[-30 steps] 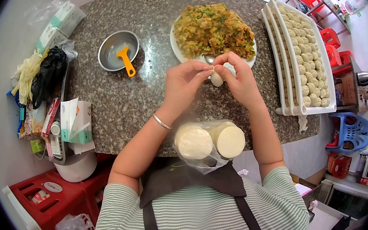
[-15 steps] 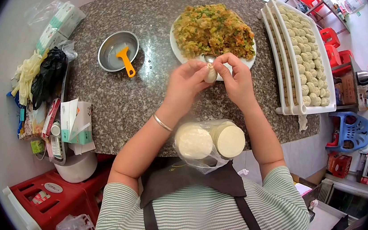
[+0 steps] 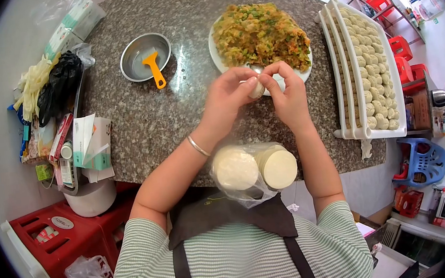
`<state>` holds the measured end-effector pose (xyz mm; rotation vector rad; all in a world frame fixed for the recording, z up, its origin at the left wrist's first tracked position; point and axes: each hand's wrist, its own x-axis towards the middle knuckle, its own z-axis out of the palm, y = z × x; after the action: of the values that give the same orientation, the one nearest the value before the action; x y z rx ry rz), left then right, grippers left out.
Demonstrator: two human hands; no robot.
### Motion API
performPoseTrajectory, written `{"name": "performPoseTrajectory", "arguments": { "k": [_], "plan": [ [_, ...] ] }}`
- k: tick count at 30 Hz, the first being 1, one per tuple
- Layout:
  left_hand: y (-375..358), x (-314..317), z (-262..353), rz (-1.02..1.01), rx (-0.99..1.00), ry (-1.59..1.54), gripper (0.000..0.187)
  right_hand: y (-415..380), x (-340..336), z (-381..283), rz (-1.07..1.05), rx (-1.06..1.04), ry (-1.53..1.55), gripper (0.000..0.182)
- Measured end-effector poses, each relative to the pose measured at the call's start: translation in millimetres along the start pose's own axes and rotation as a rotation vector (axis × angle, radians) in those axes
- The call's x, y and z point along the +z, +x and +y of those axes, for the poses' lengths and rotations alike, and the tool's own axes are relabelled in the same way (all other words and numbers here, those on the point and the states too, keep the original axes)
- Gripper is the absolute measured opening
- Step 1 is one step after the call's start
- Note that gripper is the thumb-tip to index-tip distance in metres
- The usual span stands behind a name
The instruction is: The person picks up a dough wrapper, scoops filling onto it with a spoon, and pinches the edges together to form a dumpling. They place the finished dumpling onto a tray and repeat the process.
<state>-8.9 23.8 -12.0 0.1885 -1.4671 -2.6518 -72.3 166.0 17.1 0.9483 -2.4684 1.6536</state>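
The left hand (image 3: pixel 225 99) and the right hand (image 3: pixel 291 99) pinch one dumpling (image 3: pixel 256 90) between them, closer to the left. It is over the table (image 3: pixel 177 116), in from the near edge, top toward the plate (image 3: pixel 215 53).

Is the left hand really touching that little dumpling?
Touching: the head view shows the left hand with its thumb against the upper side of the dumpling.

Left hand (image 3: pixel 227 96) and right hand (image 3: pixel 286 95) raised close together, thumbs and fingertips pinched inward. Both elbows bent; forearms angled forward, bracelet on left wrist.
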Motion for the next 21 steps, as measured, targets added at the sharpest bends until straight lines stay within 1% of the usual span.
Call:
{"name": "performPoseTrajectory", "arguments": {
  "k": [1, 2, 3, 5, 6, 7, 8, 10, 11, 13, 17, 18, 19, 20, 21],
  "plan": [
    [0.3, -0.7, 1.4, -0.044, -0.01, -0.008, 0.018, 0.2, -0.9, -1.1, 0.022, 0.036, 0.026, 0.01],
    [0.2, -1.2, 2.7, -0.089, -0.02, -0.017, 0.019, 0.3, -1.8, -0.2, 0.02, 0.035, 0.024, 0.01],
    [-0.2, -1.3, 4.0, -0.089, -0.017, -0.02, 0.019, 0.6, -2.7, 2.1, 0.015, 0.011, 0.007, 0.012],
    [-0.4, -1.2, 7.2, -0.108, -0.137, -0.113, 0.024, 1.8, -5.4, 10.3, 0.009, -0.018, -0.014, 0.014],
    [-0.3, -1.4, 9.7, -0.11, -0.132, -0.115, 0.024, 3.5, -6.6, 14.3, 0.023, 0.084, 0.13, 0.01],
    [-0.6, -1.9, 12.5, -0.131, -0.192, -0.165, 0.026, 4.9, -7.9, 16.2, 0.035, 0.186, 0.273, 0.009],
    [-1.0, -2.7, 14.2, -0.151, -0.251, -0.216, 0.029, 5.2, -10.8, 15.7, 0.033, 0.183, 0.269, 0.009],
    [0.1, -4.9, 15.9, -0.178, -0.28, -0.224, 0.031, 8.2, -15.9, 3.4, -0.004, 0.23, 0.424, 0.011],
    [0.4, -6.0, 16.3, -0.205, -0.314, -0.23, 0.033, 8.7, -18.4, 7.6, -0.007, 0.228, 0.421, 0.011],
    [0.2, -8.2, 15.0, -0.219, -0.325, -0.258, 0.034, 8.9, -25.7, 24.2, -0.115, 0.109, 0.368, 0.014],
    [-0.2, -9.4, 14.0, -0.239, -0.329, -0.273, 0.034, 9.0, -29.2, 30.6, -0.117, 0.13, 0.386, 0.018],
    [-0.2, -7.9, 16.5, -0.248, -0.325, -0.273, 0.034, 10.1, -31.0, 27.3, -0.127, 0.045, 0.346, 0.023],
    [-0.8, -5.7, 19.9, -0.241, -0.321, -0.182, 0.034, 12.3, -32.2, 16.7, -0.133, -0.04, 0.303, 0.029],
    [-0.7, -3.3, 22.1, -0.24, -0.318, -0.089, 0.034, 9.6, -36.8, 0.6, -0.18, -0.034, 0.168, 0.043],
    [-2.0, -1.6, 21.7, -0.27, -0.321, -0.085, 0.034, 7.1, -36.9, -10.1, -0.253, -0.087, 0.065, 0.046]
  ]
}}
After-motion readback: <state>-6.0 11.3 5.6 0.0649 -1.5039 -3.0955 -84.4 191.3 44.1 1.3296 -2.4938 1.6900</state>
